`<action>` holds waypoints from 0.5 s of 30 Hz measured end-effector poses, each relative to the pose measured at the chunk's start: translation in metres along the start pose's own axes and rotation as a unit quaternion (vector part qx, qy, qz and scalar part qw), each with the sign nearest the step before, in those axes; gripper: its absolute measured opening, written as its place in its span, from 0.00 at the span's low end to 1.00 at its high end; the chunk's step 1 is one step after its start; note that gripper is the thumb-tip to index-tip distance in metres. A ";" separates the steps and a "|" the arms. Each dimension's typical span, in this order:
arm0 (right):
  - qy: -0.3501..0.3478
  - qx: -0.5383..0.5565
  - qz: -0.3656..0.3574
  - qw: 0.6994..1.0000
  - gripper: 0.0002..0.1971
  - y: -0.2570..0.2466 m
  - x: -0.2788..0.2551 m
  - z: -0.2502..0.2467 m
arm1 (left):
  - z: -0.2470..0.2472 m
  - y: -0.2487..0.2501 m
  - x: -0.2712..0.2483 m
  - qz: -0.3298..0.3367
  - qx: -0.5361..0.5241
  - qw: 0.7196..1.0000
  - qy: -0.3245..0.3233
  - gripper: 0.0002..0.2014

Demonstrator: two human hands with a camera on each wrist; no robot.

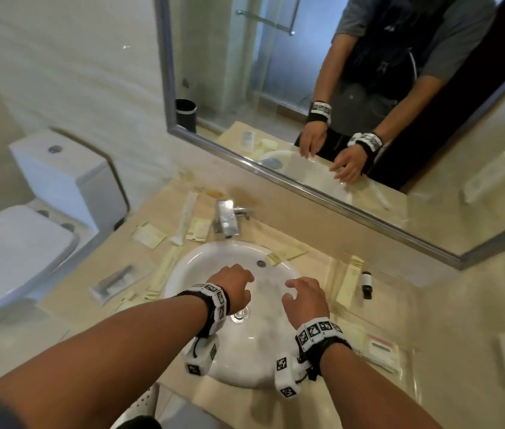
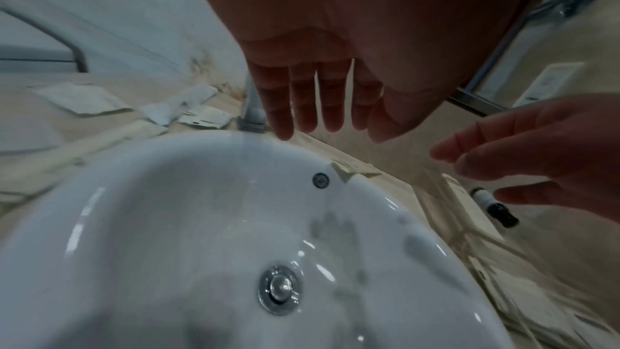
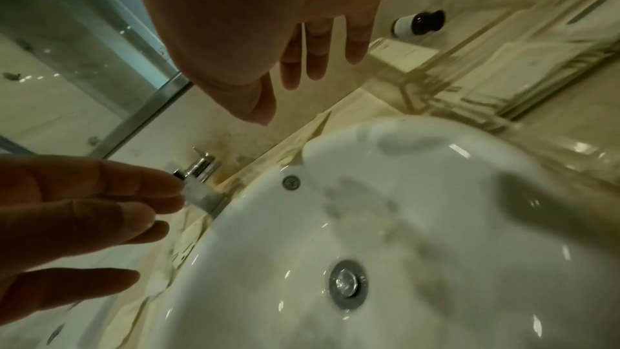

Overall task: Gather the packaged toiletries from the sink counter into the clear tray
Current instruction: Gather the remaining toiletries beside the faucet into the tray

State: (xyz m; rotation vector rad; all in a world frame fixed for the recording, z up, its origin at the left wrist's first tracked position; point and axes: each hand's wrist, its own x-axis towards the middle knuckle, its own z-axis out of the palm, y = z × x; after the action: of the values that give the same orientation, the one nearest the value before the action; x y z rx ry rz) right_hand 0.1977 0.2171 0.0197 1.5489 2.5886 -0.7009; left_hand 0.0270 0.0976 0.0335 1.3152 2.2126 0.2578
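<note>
Pre-grasp: both hands (image 1: 235, 284) (image 1: 305, 297) empty over sink (image 1: 214, 255), fingers (image 2: 303, 105) apart; next, reach for packets (image 1: 197, 229), move to tray (image 1: 399, 363).

clear tray (image 1: 381, 308) edges faint, packet (image 1: 149, 235) print unreadable

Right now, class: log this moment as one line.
left hand: open, empty | right hand: open, empty | both over sink | packets on counter | clear tray: right
</note>
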 end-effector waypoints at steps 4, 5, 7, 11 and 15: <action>-0.015 -0.012 -0.032 0.999 0.16 -0.063 0.000 0.018 | -0.026 -0.057 -0.007 -0.014 -0.018 1.000 0.021 0.23; -0.016 -0.016 -0.041 0.999 0.16 -0.080 0.000 0.022 | -0.035 -0.071 -0.008 -0.018 -0.018 0.999 0.025 0.23; -0.022 -0.018 -0.060 0.998 0.17 -0.111 0.001 0.029 | -0.053 -0.100 -0.012 -0.029 -0.013 0.999 0.035 0.23; -0.032 -0.036 -0.092 0.995 0.17 -0.166 0.006 0.044 | -0.087 -0.158 -0.019 -0.054 -0.003 0.997 0.056 0.22; -0.039 -0.048 -0.110 0.992 0.18 -0.205 0.012 0.065 | -0.117 -0.215 -0.025 -0.085 -0.002 0.993 0.078 0.22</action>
State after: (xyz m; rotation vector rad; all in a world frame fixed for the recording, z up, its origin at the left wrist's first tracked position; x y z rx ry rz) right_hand 0.0058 0.1192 0.0312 1.1972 2.7169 -0.6276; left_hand -0.1894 -0.0191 0.0476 1.1289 2.4374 0.3075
